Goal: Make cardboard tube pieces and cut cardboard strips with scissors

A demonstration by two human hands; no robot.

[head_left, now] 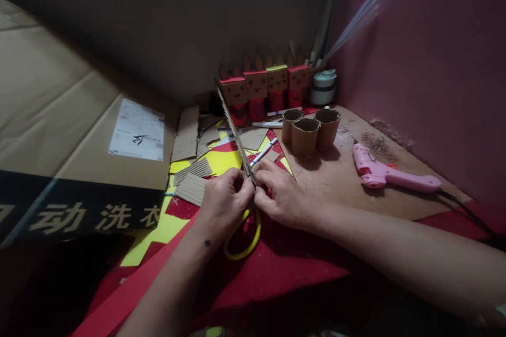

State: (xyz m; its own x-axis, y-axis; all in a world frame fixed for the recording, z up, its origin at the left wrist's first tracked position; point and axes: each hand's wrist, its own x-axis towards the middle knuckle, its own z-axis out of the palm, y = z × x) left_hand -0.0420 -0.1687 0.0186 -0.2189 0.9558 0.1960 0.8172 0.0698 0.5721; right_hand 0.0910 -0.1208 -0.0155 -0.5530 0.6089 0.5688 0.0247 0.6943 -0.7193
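Note:
A long piece of brown cardboard (233,121) stands up from between my hands, seen nearly edge-on and leaning away to the left. My left hand (227,195) pinches its near end between thumb and fingers. Close beside it, my right hand (282,192) has its fingers curled and closed on the same end of the cardboard. Just below both hands shows a yellow looped handle (259,234), which looks like that of scissors; its other end is hidden by my hands. A white marker (264,151) with a blue end lies behind my right hand.
Cardboard scraps (193,171) and yellow paper (221,163) cover the red table (276,274). Cardboard cups (305,137) and a pink glue gun (379,171) sit on a board at right. Red box figures (256,89) line the back. A large carton (79,116) stands left.

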